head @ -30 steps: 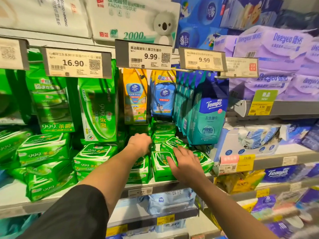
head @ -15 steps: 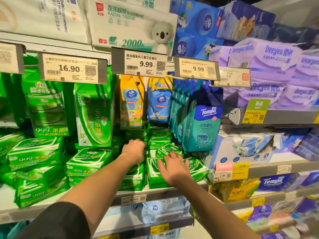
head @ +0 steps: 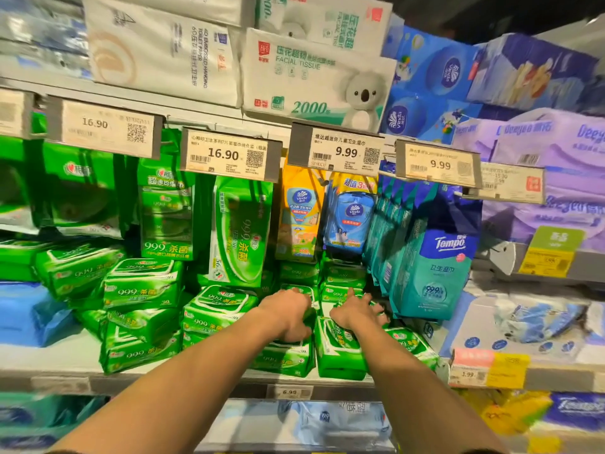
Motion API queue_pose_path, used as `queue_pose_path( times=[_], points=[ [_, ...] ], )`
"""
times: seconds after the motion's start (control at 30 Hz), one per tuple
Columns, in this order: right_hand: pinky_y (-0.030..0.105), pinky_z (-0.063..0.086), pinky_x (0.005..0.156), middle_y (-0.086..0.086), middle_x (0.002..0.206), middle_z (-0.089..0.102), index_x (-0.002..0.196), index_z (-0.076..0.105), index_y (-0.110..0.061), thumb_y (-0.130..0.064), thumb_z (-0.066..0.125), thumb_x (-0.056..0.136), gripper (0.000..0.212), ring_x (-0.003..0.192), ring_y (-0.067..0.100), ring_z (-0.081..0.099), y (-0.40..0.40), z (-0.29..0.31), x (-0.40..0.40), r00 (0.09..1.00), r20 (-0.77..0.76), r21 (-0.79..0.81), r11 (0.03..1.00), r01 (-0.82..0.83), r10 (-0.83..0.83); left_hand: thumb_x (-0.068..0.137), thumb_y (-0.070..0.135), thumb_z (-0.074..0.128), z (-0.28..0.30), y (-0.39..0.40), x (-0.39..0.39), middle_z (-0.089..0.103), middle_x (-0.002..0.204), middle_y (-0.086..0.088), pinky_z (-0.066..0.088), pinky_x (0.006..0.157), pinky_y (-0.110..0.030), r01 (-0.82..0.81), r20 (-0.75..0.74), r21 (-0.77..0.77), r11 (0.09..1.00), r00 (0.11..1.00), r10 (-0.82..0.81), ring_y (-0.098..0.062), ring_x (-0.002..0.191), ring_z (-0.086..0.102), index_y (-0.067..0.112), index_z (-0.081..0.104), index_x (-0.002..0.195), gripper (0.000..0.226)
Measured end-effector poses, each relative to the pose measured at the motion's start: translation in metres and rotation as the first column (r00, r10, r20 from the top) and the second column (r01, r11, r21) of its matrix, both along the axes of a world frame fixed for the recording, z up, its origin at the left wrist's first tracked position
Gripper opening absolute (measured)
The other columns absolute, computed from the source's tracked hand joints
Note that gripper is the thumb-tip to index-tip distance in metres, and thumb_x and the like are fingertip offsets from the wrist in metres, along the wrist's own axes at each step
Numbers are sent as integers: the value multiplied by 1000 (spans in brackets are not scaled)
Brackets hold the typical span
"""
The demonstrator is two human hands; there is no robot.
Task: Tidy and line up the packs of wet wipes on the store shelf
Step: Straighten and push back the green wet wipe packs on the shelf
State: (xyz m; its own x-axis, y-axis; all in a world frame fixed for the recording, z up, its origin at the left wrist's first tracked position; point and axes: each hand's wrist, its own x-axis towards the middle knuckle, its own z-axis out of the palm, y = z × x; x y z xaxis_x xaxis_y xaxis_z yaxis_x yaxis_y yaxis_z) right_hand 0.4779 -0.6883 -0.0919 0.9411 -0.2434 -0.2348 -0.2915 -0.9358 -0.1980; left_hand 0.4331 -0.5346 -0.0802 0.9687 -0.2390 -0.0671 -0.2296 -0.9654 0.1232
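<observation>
Small green wet wipe packs lie stacked on the middle shelf point(head: 163, 381). My left hand point(head: 288, 314) curls its fingers over the top pack of one green stack point(head: 281, 358). My right hand point(head: 355, 311) lies flat with fingers spread on the neighbouring green stack point(head: 337, 352). More green packs point(head: 340, 283) sit in rows behind both hands. To the left, larger green packs point(head: 140, 290) lie tilted and uneven.
Hanging packs crowd just above my hands: a tall green pack point(head: 242, 231), a yellow Vinda pack point(head: 299, 211), a blue Vinda pack point(head: 350, 217) and teal Tempo packs point(head: 435, 273). Price tags point(head: 226, 155) jut out overhead. A blue pack point(head: 26, 312) lies far left.
Both hands have moved closer together on the small green stacks. My left hand now curls over a pack, and my right hand's fingers have spread wider. My head has turned, so the shelf sits further right.
</observation>
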Motion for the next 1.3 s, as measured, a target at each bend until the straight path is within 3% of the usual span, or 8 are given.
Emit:
queue_pose_path(
  times=[0.13, 0.23, 0.37, 0.43, 0.5, 0.6, 0.83, 1.3],
  points=[
    [72, 16, 108, 9, 162, 0, 152, 25, -26, -40, 52, 90, 69, 143, 45, 3, 2, -2, 4, 999, -41, 20, 1000, -21, 22, 82, 43, 61, 3, 0, -9, 57, 127, -10, 49, 95, -42, 14, -28, 30, 999, 1000, -13, -32, 115, 54, 18, 54, 125, 51],
    [71, 21, 106, 6, 160, 15, 143, 43, -28, -33, 56, 90, 55, 143, 42, 9, 1, -4, 4, 996, 14, 41, 995, -90, 90, 82, 47, 61, 3, 4, -11, 58, 127, -9, 50, 94, -42, 4, -45, 31, 1000, 999, -3, -31, 114, 56, 18, 53, 128, 55],
    [61, 16, 110, 3, 150, 35, 124, 58, -32, -19, 56, 87, 39, 142, 32, 17, -1, -5, 0, 979, 101, 155, 969, -193, 179, 81, 49, 61, 3, 5, -11, 58, 128, -9, 50, 94, -40, 12, -52, 39, 999, 999, -10, -31, 114, 56, 18, 52, 130, 58],
    [61, 14, 111, 2, 152, 33, 132, 52, -34, -20, 57, 86, 48, 144, 29, 16, -3, -4, -1, 972, 117, 182, 958, -221, 202, 81, 50, 60, 2, 5, -10, 59, 127, -9, 50, 94, -41, 15, -57, 42, 999, 998, -13, -31, 113, 57, 19, 53, 129, 58],
    [68, 13, 109, -1, 161, 16, 148, 33, -35, -28, 62, 84, 70, 148, 30, 6, -5, -6, 0, 979, 101, 163, 968, -189, 175, 82, 50, 60, 2, 6, -10, 60, 126, -8, 51, 93, -41, 22, -63, 49, 999, 998, -19, -30, 111, 58, 18, 54, 128, 57],
    [66, 20, 110, 8, 162, -1, 153, 18, -30, -42, 67, 80, 88, 145, 43, 4, -4, -6, 2, 998, 32, 130, 990, -62, 58, 83, 51, 58, 0, 7, -9, 59, 125, -9, 50, 93, -41, 36, -67, 56, 998, 997, -32, -29, 111, 57, 17, 53, 129, 57],
    [47, 34, 107, 7, 157, 25, 147, 38, -34, -35, 71, 78, 76, 138, 38, 27, -7, -11, 11, 987, 115, 186, 974, -132, 112, 84, 52, 56, -1, 8, -8, 56, 129, -9, 49, 96, -42, 36, -63, 58, 998, 998, -33, -29, 115, 55, 19, 52, 131, 58],
    [53, 37, 107, 9, 161, 14, 147, 36, -34, -29, 61, 82, 70, 142, 43, 20, 4, -19, 25, 978, 88, 35, 981, -191, 187, 85, 61, 38, -13, 4, 0, 60, 120, -8, 44, 86, -43, -4, -102, 118, 993, 995, 16, -29, 106, 57, 20, 56, 124, 59]
  ],
)
